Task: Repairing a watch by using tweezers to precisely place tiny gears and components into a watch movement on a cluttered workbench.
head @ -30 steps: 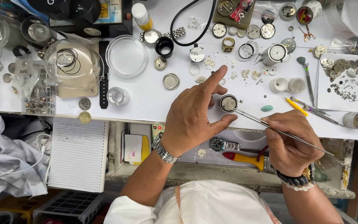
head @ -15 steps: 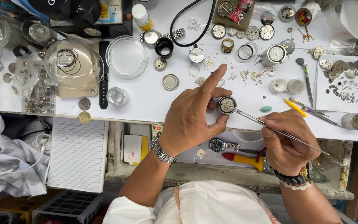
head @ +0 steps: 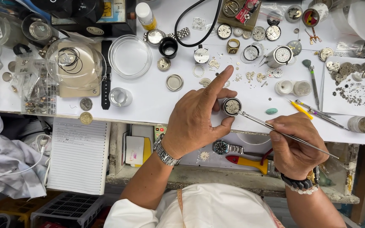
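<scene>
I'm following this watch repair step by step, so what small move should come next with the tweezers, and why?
Probably ease the tweezers tip down into the watch movement. The tip already rests at its edge, the left hand pinches it steady on the white table, and the right hand holds the tool angled toward it.

- Round silver-cased watch movement [head: 232,106], pale grey at its face, on a white tabletop [head: 148,101].
- Thin silver steel tweezers [head: 284,135] to the right of the movement.
- Small oval teal-green pebble [head: 271,111] just right of the movement.
- Slim yellow plastic stick [head: 301,109] further right of the movement.
- Silver link metal bracelet [head: 165,153] below and left of the movement.
- Black-and-white beaded wristband [head: 303,185] below and right of the movement.
- Red-and-yellow handled tool [head: 250,162] below the movement.
- White lined paper notepad [head: 79,154], faint dark handwriting at its top, far left of the movement.
- Black rubber cable [head: 199,29] above the movement.
</scene>
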